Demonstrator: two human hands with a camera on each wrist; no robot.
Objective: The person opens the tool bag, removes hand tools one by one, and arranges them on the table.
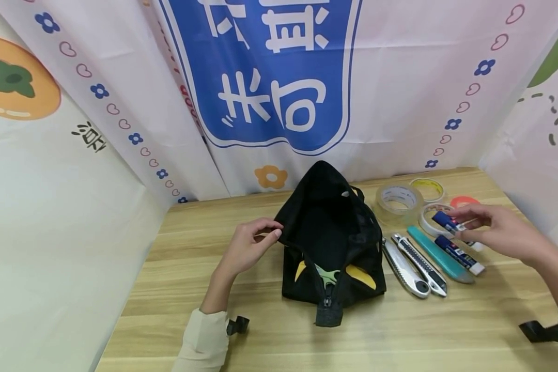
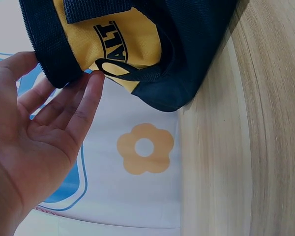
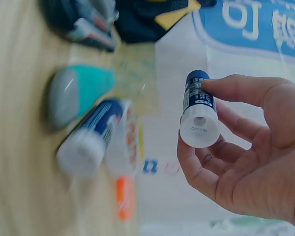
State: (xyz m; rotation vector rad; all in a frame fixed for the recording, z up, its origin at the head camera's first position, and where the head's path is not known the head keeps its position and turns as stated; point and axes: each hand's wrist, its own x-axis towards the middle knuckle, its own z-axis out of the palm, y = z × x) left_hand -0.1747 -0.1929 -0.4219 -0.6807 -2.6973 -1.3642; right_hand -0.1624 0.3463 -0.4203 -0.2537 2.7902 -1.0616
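A black and yellow tool bag [image 1: 295, 287] stands unzipped on the table, its mouth wide apart. My left hand [image 1: 250, 247] pinches the left edge of that mouth; in the left wrist view the thumb and fingers are on the zipper rim [image 2: 49, 54]. A light green handle [image 1: 326, 275] shows in the bag's front. My right hand [image 1: 509, 232] holds a blue and white glue stick [image 3: 199, 105] between thumb and fingers, off the table. Below it a second glue stick [image 1: 458, 254] lies beside a teal utility knife [image 1: 439, 254].
Two silver utility knives [image 1: 404, 268] lie right of the bag. Behind them are a wide clear tape roll [image 1: 400, 201], a yellow-cored roll [image 1: 428, 188], a white roll [image 1: 429, 227] and an orange-red ring [image 1: 465, 200]. A printed cloth [image 1: 390, 103] hangs along the table's back edge.
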